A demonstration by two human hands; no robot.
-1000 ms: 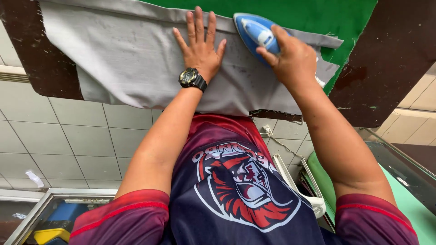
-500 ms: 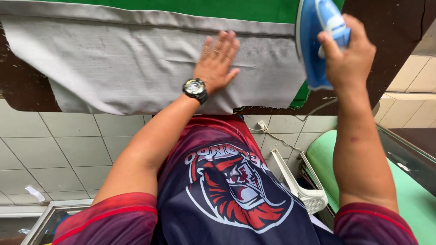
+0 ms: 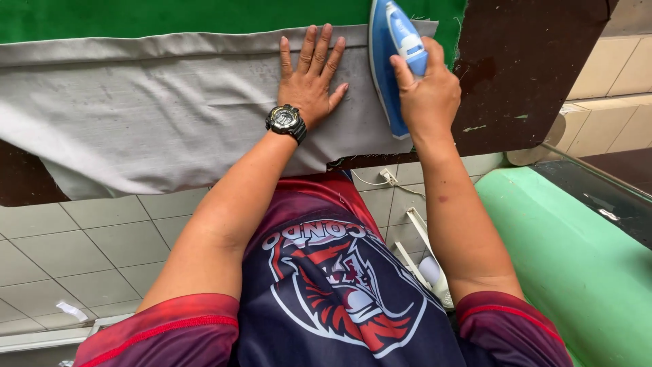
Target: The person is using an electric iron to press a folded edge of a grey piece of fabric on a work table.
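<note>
- The left hand (image 3: 310, 83) lay flat on the grey cloth (image 3: 156, 119), palm down, fingers straight and slightly fanned, gripping nothing.
- A black wristwatch (image 3: 286, 122) sat on the left wrist, just below the hand and over the cloth.
- The right hand (image 3: 426, 95) was closed around the handle of the blue iron (image 3: 392, 61), fingers curled over the top and the thumb along the near side.
- The iron stood on the cloth just to the right of the left hand, near the cloth's right end, its pointed tip aimed at the far edge of the table.
- The grey cloth was spread across the dark brown table (image 3: 530, 68), running from the left edge of the view to the iron; its near edge hung a little over the table's front.
- A green cloth (image 3: 136, 17) lay beyond the grey one along the far side of the table, its edge showing again to the right of the iron.
- The person wore a dark blue and maroon jersey (image 3: 326, 285) with a printed animal head on the chest.
- Below the table, a pale tiled floor (image 3: 88, 251) showed on the left.
- A light green surface (image 3: 577, 258) stood close on the person's right.
- A white cable with a plug (image 3: 387, 178) lay on the tiles just under the table's front edge.
</note>
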